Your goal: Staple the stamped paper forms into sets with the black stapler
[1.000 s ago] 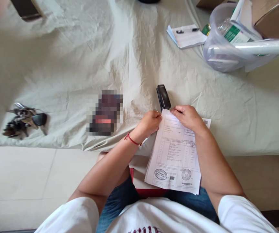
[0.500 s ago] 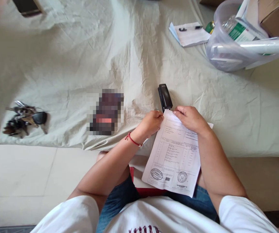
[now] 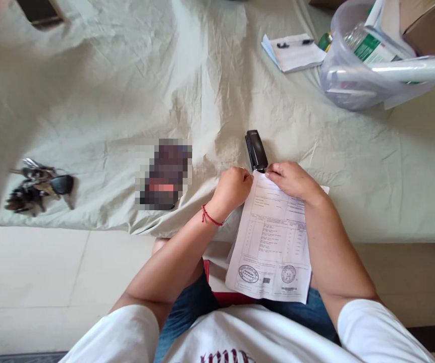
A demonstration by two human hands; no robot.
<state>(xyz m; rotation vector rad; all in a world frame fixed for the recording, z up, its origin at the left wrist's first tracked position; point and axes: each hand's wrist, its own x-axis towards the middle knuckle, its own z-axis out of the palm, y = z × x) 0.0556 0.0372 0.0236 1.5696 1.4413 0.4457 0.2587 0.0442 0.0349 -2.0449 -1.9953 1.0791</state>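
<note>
My left hand (image 3: 233, 188) and my right hand (image 3: 291, 179) both pinch the top edge of a printed paper form (image 3: 273, 242) with stamps at its bottom. The sheet lies over more papers and a red folder (image 3: 217, 298) on my lap. A black stapler (image 3: 256, 149) rests on the pale bedsheet (image 3: 126, 101) just beyond my fingertips, between the two hands. A red thread bracelet circles my left wrist.
A bunch of keys (image 3: 38, 185) lies at the left of the sheet, a blurred dark object (image 3: 165, 174) left of the stapler. At the back right are a notepad with a pen (image 3: 294, 51) and a clear plastic tub (image 3: 357, 70) of items.
The paper has shifted slightly in my hands, and both hands have crept a little toward the stapler. Nothing else moved.
</note>
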